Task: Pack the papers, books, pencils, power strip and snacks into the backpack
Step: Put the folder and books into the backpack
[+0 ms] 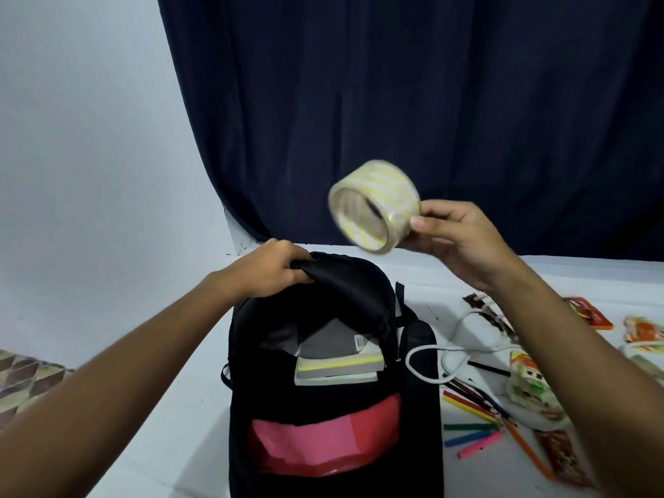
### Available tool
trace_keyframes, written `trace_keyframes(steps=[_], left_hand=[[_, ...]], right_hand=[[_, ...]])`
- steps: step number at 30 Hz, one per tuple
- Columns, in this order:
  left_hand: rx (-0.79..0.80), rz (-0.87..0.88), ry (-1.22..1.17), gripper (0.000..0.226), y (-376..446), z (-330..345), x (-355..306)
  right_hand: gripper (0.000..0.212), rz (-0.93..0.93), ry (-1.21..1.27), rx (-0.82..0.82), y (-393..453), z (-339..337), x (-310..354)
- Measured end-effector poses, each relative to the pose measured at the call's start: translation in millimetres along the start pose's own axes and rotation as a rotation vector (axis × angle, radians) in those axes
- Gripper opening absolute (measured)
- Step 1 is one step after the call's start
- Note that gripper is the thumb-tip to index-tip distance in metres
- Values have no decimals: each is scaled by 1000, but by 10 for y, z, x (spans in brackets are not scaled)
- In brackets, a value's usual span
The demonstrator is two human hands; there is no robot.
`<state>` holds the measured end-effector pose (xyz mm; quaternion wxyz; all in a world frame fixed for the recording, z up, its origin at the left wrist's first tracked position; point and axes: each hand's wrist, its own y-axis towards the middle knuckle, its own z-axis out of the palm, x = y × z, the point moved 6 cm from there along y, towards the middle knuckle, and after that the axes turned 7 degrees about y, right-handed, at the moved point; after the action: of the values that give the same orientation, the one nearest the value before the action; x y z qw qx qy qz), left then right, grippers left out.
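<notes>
A black backpack [334,393] lies open on the white table, with stacked books [337,357] showing in its main compartment and pink and red papers [323,440] in the front pocket. My left hand [273,271] grips the backpack's top flap and holds it up. My right hand [456,242] holds a roll of clear tape [373,206] in the air above and right of the backpack. Colored pencils [474,422] lie to the right of the bag. A white power strip [531,389] with its cord [442,357] lies under my right forearm. Snack packets [589,314] lie at the far right.
A dark blue curtain [431,102] hangs behind the table [187,407]. A white wall is at the left. A patterned cloth [25,375] shows at the lower left edge. More snack packets [643,328] sit by the right border.
</notes>
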<state>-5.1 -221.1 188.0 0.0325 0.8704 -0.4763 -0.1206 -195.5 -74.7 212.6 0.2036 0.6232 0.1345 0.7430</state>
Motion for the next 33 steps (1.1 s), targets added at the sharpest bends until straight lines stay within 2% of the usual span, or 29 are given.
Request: trace_keyframes(steps=[2,4,5,6,8,10,13,15,16,19,21,23,26,28,33], left_hand=[[1,19,-9,11,11,-17,-14],[16,37,18,26,35,-43,-31],[32,43,30,31,54,-52,-39],[44,47,41,32,71,-66,-53],[43,58,60,30,101,-91,-75],[43,61,75,22,108,-102,-100],[64,69,80,11,101,-93,-106],[70,70,73,16,99,-104,-99],[70,75,73,16,98,-115,-107],[65,93,95,12,103,-125,-133],[68,93,107,14,95,-125,-131],[72,88,101,15,87,-126,-104],[77,88,95,12,91,-156,-87],[90,93,98,11,114,-175,-111],[103,106,136,16,147,-181,-156]], right_hand=[[33,150,83,243,-121,245,-36],[29,321,64,415,-261,477,-242],[23,397,-11,449,-336,577,-421],[16,454,-113,446,-405,676,-622],[5,534,-252,332,-500,813,-1103],[7,616,-252,177,-554,912,-1546],[21,539,-387,91,-462,1049,-1943],[23,437,-654,116,-354,1155,-2025],[17,397,-804,138,-310,1212,-2066],[24,337,-1204,301,-271,1430,-2165],[23,291,-1350,406,-262,1550,-2217],[24,308,-1380,474,-209,1577,-2200],[32,365,-1253,358,62,1461,-2082],[39,401,-1293,334,246,1367,-2127],[53,652,-1457,668,412,1222,-2591]])
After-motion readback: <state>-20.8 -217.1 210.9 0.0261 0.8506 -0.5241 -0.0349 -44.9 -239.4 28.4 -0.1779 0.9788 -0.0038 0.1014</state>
